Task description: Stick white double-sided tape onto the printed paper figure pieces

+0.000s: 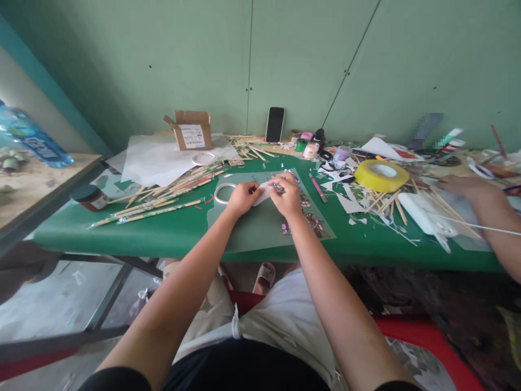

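Note:
Over a translucent sheet (252, 231) on the green table, my left hand (243, 199) and my right hand (286, 194) pinch a small white piece of paper (264, 194) between them. The fingers of both hands are closed on it. Part of the piece is hidden behind the fingertips. Printed cut-out pictures (312, 224) lie on the sheet beside and partly under my right wrist. A white ring-shaped roll of tape (224, 193) lies just left of my left hand. Right of the sheet is a pink pen-like tool (318, 188).
Decorated wooden sticks (163, 209) and a dark-lidded jar (89, 197) lie left. A cardboard box (192, 130) and a phone (275, 124) stand at the back. Yellow tape (381, 175), paper scraps (349, 203) and a white glue gun (425, 214) are right, near another person's arm (484, 201).

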Available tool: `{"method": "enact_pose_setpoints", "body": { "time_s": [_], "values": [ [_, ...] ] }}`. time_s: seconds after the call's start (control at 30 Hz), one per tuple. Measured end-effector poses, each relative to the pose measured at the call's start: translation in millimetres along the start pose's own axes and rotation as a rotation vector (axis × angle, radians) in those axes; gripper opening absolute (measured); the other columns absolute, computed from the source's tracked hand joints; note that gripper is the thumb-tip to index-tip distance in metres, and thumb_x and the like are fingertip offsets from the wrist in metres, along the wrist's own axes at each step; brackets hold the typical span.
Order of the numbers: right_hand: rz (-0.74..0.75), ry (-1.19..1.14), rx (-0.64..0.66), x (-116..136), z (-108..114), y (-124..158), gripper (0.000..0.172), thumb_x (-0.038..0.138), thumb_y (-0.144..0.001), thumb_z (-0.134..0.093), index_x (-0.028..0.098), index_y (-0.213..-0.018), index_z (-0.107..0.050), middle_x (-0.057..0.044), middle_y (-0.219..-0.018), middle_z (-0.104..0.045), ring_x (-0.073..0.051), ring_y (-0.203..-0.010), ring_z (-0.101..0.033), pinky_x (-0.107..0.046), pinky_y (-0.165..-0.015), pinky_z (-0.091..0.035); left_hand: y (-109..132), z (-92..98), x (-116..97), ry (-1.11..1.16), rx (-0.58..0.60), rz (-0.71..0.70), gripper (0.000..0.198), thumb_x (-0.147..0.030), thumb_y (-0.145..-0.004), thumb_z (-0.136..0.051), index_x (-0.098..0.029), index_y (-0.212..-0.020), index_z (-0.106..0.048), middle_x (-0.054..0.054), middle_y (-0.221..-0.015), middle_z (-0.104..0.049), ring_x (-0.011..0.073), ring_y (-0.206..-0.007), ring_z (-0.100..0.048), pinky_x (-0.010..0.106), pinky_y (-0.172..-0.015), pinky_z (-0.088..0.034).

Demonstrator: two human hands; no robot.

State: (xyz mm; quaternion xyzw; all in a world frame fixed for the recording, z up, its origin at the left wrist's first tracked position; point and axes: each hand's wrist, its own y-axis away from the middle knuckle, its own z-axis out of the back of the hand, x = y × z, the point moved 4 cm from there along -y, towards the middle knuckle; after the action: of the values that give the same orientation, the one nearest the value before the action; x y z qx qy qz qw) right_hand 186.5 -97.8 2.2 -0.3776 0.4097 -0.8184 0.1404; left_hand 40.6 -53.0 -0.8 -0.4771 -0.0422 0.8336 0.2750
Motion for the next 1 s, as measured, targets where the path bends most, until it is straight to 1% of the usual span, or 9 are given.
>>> {"method": "enact_pose_setpoints", "body": {
  "time_s": [0.07,0.13,0.27,0.47,0.57,0.67,0.77,1.0],
  "values": [
    [0.042,0.038,0.008,-0.6,-0.4,0.6,0.015,0.019,-0.081,-0.054,0.023,-0.081,-0.068,-0.006,-0.086,-0.060,-0.023,-0.093,-0.060,-0.040,-0.088,-0.050,0.4,0.2,-0.2,0.000,-0.002,-0.002,0.035,-0.044,-0.085,-0.054,-0.013,-0.069,-0.062,-0.002,-0.061,-0.054,0.0110,-0.059,-0.041,0.024,-0.057,-0.031],
    [0.011,0.039,0.042,-4.3,-2.9,1.1,0.014,0.021,-0.082,-0.056,0.023,-0.084,-0.069,-0.006,-0.088,-0.063,-0.024,-0.093,-0.060,-0.041,-0.089,-0.050,0.6,-0.1,-0.1,0.007,0.006,-0.009,0.038,-0.047,-0.086,-0.053,-0.013,-0.071,-0.063,-0.002,-0.061,-0.054,0.0110,-0.059,-0.041,0.024,-0.057,-0.031],
    [-0.043,-0.001,0.104,-9.6,-7.1,1.7,0.014,0.025,-0.083,-0.057,0.021,-0.089,-0.070,-0.007,-0.089,-0.070,-0.024,-0.092,-0.063,-0.041,-0.087,-0.051,0.5,-1.1,1.0,0.022,0.024,-0.027,0.038,-0.047,-0.087,-0.052,-0.013,-0.076,-0.064,-0.002,-0.062,-0.053,0.0108,-0.059,-0.040,0.024,-0.056,-0.030],
    [-0.066,-0.018,0.139,-10.2,-8.5,3.0,0.018,0.030,-0.085,-0.058,0.022,-0.090,-0.073,-0.007,-0.086,-0.073,-0.023,-0.086,-0.066,-0.037,-0.079,-0.053,1.4,-0.7,-1.1,0.035,0.047,-0.070,0.039,-0.048,-0.088,-0.048,-0.013,-0.078,-0.063,-0.002,-0.066,-0.053,0.0116,-0.063,-0.042,0.024,-0.060,-0.032],
    [-0.080,-0.019,0.143,-10.9,-8.8,3.8,0.019,0.030,-0.085,-0.057,0.021,-0.090,-0.073,-0.007,-0.088,-0.074,-0.023,-0.085,-0.067,-0.036,-0.079,-0.052,2.5,0.2,-3.6,0.034,0.056,-0.075,0.041,-0.051,-0.087,-0.048,-0.013,-0.081,-0.064,-0.001,-0.069,-0.055,0.0122,-0.065,-0.044,0.024,-0.061,-0.033],
    [-0.086,-0.015,0.148,-11.0,-8.4,4.0,0.020,0.029,-0.085,-0.056,0.020,-0.086,-0.074,-0.008,-0.088,-0.075,-0.023,-0.086,-0.067,-0.036,-0.080,-0.051,3.2,0.5,-4.8,0.022,0.061,-0.069,0.036,-0.046,-0.086,-0.049,-0.014,-0.080,-0.063,0.000,-0.069,-0.058,0.0131,-0.066,-0.047,0.024,-0.064,-0.035],
    [-0.095,-0.007,0.159,-9.9,-7.5,3.7,0.022,0.031,-0.086,-0.054,0.020,-0.080,-0.073,-0.008,-0.084,-0.075,-0.024,-0.084,-0.067,-0.036,-0.079,-0.050,3.6,0.3,-4.7,0.008,0.067,-0.059,0.030,-0.040,-0.085,-0.049,-0.014,-0.077,-0.061,0.000,-0.068,-0.058,0.0138,-0.067,-0.048,0.025,-0.066,-0.037],
    [-0.121,-0.002,0.188,-5.5,-6.1,3.1,0.022,0.029,-0.084,-0.053,0.021,-0.073,-0.070,-0.006,-0.077,-0.073,-0.022,-0.075,-0.065,-0.032,-0.074,-0.048,5.0,-0.8,-4.5,0.002,0.095,-0.045,0.031,-0.042,-0.085,-0.048,-0.015,-0.074,-0.059,-0.001,-0.065,-0.056,0.0144,-0.067,-0.048,0.025,-0.063,-0.037]
  ]
}}
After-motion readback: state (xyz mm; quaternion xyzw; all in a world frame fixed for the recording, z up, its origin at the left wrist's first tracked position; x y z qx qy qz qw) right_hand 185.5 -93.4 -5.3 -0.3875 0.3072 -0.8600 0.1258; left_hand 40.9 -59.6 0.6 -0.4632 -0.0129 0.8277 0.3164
